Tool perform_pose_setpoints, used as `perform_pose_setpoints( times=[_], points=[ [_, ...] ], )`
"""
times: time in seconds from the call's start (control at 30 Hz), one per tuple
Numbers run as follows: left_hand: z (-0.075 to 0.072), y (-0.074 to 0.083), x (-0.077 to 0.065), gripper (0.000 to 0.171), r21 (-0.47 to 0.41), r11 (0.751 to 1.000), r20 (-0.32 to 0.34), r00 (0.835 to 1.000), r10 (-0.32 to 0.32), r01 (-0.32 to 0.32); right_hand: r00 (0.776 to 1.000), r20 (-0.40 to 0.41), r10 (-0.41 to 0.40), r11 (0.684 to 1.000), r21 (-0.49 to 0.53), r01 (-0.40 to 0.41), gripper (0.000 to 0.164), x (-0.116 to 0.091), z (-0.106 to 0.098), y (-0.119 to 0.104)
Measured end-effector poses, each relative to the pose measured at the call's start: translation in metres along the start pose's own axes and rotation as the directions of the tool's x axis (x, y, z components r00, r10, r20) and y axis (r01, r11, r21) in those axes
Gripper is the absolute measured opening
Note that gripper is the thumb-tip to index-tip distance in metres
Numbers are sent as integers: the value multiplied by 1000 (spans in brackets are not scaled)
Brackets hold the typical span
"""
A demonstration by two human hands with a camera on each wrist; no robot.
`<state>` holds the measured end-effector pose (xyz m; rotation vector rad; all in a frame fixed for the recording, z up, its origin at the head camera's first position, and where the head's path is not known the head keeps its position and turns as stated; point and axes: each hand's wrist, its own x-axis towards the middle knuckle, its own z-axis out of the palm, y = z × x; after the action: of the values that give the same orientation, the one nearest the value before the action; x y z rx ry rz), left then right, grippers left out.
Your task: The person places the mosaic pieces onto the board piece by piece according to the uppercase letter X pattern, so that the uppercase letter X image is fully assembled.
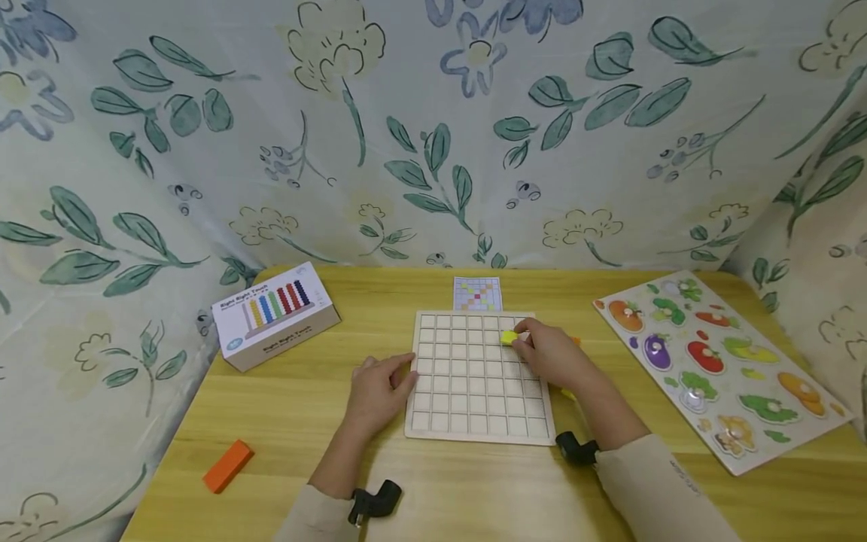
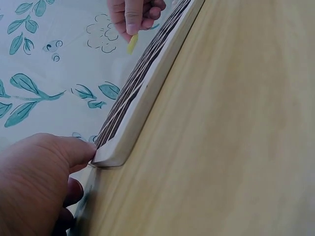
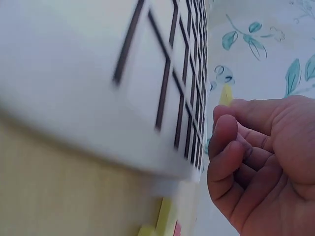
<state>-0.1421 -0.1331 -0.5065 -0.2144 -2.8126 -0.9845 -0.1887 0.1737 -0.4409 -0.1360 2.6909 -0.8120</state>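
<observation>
A pale wooden grid board (image 1: 479, 430) lies flat on the table, its squares set apart by dark lines. Between the thumb and fingers of my right hand (image 1: 552, 352) is a small yellow tile (image 1: 509, 338), pinched above the upper right squares. The right wrist view also shows this yellow tile (image 3: 226, 95) sticking up from the fingertips. At the board's left edge, my left hand (image 1: 375, 395) touches the rim with thumb and forefinger; in the left wrist view the thumb meets the board's corner. A small card with a coloured grid pattern (image 1: 477, 293) lies just behind the board.
Yellow pieces (image 3: 166, 216) lie right of the board, partly hidden by my right arm. A vegetable puzzle board (image 1: 728, 369) is at the right. To the left are a white toy box (image 1: 274, 316) and an orange block (image 1: 228, 467). Floral cloth (image 1: 433, 150) hangs behind.
</observation>
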Motion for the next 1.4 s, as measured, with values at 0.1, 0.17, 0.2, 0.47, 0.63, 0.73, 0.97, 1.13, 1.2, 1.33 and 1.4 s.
perform_pose_setpoints(
  times=[0.1,0.17,0.2,0.47,0.63,0.73,0.97,1.13,1.2,1.33,1.4],
  points=[
    [0,0,0,34,-3,1000,3,1000,-8,8,1000,-4,-31,999,-28,31,36,6,5,-10],
    [1,0,0,34,-5,1000,1,1000,-11,11,999,-3,-52,998,-35,51,36,11,7,-16],
    [1,0,0,34,-3,1000,0,1000,-12,12,998,-1,-59,998,-34,58,36,14,9,-19],
    [-1,0,1,34,-4,1000,7,1000,-25,25,996,19,-83,996,-12,83,35,26,22,-45],
    [-3,3,2,34,1,999,21,999,-34,34,989,21,-147,989,-9,147,33,34,35,-57],
    [-3,2,3,35,10,999,24,999,-43,43,984,26,-176,984,-24,177,33,40,44,-62],
    [-3,0,2,34,21,998,29,998,-53,52,985,4,-173,980,-98,172,32,47,54,-72],
    [-4,1,2,34,30,998,37,998,-56,55,989,-12,-148,981,-132,145,31,49,58,-75],
    [-4,1,2,34,29,998,38,998,-54,53,990,-18,-137,981,-141,133,31,48,58,-76],
    [-3,1,1,34,24,998,32,998,-55,54,992,-24,-127,982,-147,122,32,48,58,-76],
    [-2,1,1,34,22,998,26,998,-53,52,992,-26,-126,982,-145,121,33,48,57,-77]
  ],
)
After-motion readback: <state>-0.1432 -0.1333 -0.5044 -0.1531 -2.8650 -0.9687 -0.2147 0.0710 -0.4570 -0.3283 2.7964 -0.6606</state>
